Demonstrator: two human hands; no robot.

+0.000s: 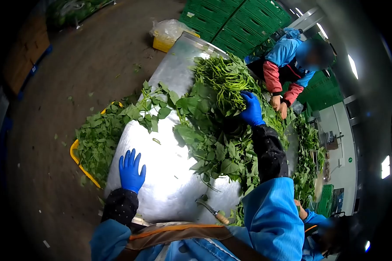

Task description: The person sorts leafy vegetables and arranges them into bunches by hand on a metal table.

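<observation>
My left hand [132, 172], in a blue glove, lies flat with fingers spread on the left side of the shiny metal table [161, 187]. My right hand [252, 111], also gloved in blue, is curled at the cut ends of a bunch of green leafy stalks [231, 82]; part of its grip is hidden. Loose leafy greens [217, 143] spread over the table below and left of that hand. Near my body lies a small curved knife [221, 216] with a wooden handle, its blade pointing left.
A yellow-rimmed basket [76, 158] heaped with leaves stands left of the table. Beyond the far end are a yellow crate [163, 43] with clear plastic and stacked green crates [217, 19]. Across the table a co-worker [283, 56] handles greens; another person [315, 222] is at lower right.
</observation>
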